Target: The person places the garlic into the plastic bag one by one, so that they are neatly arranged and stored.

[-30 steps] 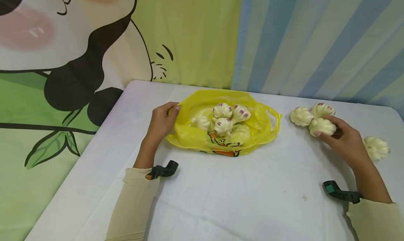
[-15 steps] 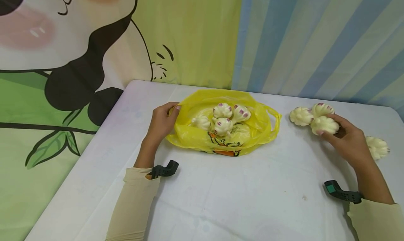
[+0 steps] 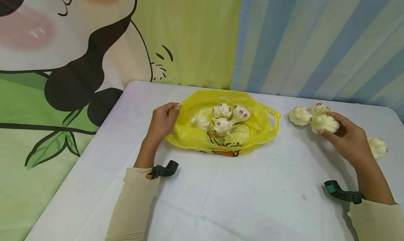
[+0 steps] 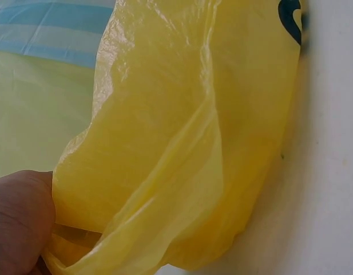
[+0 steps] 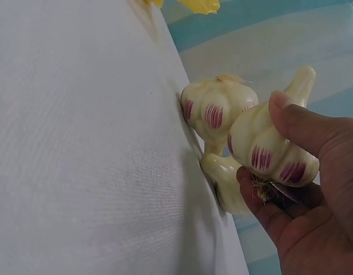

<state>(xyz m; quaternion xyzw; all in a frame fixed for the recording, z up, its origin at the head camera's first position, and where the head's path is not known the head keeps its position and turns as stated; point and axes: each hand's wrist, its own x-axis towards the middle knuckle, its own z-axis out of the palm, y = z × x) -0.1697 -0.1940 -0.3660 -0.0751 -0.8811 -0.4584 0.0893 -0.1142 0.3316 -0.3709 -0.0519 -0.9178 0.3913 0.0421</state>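
My left hand [image 3: 162,123] pinches the left rim of a yellow plastic bag [image 3: 186,134], which lies with its mouth spread; in the left wrist view the thumb presses the bag's film [image 4: 147,114]. Several garlic bulbs [image 3: 222,127], cream with purple streaks, lie inside the bag. Toward the right, my right hand [image 3: 351,139] grips one garlic bulb [image 3: 324,124] between thumb and fingers. The right wrist view shows that held bulb [image 5: 265,140] tilted and lifted off the table. Behind it two more bulbs [image 3: 300,116] sit together on the cloth.
Another garlic bulb [image 3: 377,147] lies right of my right forearm, partly hidden by it. The bag's handle loop [image 3: 275,123] points right. A white cloth covers the table [image 3: 240,192]; a striped and panda-printed curtain [image 3: 195,34] stands along its back edge.
My right hand has shifted slightly up and to the right with the garlic bulb, raising it off the table. The left hand and the bag have stayed in place.
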